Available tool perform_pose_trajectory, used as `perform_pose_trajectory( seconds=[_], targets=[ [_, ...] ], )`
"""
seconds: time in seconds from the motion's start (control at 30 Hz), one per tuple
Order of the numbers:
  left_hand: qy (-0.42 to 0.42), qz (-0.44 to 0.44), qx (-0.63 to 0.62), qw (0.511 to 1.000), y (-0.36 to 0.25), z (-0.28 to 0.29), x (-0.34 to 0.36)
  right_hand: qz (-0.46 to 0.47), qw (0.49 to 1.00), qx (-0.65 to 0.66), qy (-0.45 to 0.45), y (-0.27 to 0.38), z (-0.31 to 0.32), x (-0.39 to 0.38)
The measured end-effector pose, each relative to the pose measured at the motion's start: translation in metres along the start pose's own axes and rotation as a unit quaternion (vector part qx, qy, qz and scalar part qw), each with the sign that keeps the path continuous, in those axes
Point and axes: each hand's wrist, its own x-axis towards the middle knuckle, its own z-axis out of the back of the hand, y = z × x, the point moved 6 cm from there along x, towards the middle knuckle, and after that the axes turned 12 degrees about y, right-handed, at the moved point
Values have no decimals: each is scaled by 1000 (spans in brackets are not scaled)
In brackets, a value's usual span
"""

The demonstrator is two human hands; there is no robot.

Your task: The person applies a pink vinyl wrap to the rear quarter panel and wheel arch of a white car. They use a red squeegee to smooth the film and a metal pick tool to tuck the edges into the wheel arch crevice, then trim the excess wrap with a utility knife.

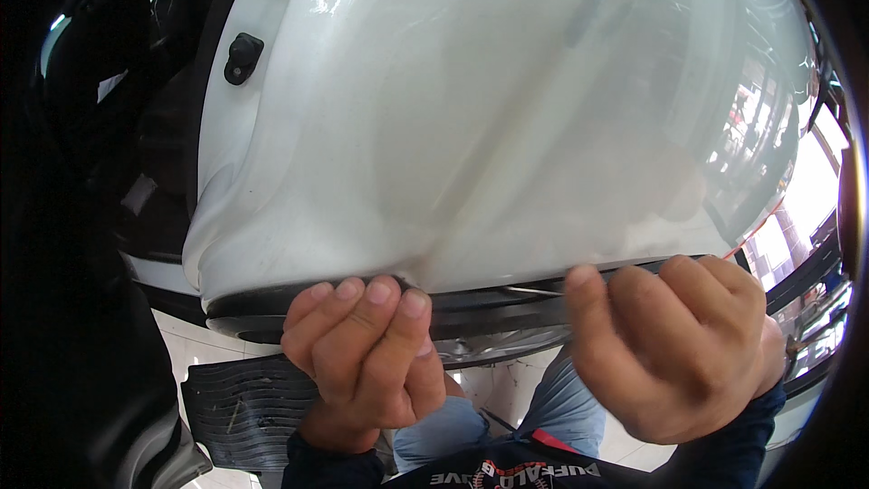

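Observation:
A white car body panel (pixel 398 127) fills the middle of the view, with a black trim strip (pixel 489 306) along its lower edge. My left hand (pixel 367 353) is closed over that trim, fingertips together at its upper edge, the thumb partly hidden beneath them. Farther right, my right hand (pixel 670 344) is curled into a fist against the same edge. Its fingers hide whatever they may hold. Between the two hands a thin pale sliver (pixel 534 291) lies along the trim and ends near my right hand; I cannot make out what it is.
A small black door switch (pixel 243 58) sits on the white door frame at the left, beside the dark car interior (pixel 154 154). Below lies a black ribbed mat (pixel 240 407) on a pale tiled floor (pixel 186 335). My knees (pixel 566 398) are close under the panel.

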Motion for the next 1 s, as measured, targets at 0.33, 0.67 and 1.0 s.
perform_pose_trajectory(
  seconds=[0.33,0.67,1.0],
  targets=[
    [-18,7,-25,999,4,-2,3,-23,999,22,-36,-6,1,-6],
    [-27,8,-19,999,0,-3,-3,-24,1000,-10,9,-1,1,-5],
    [-39,7,-32,999,2,-1,4,11,1000,-7,26,-2,-1,0]
  ],
)
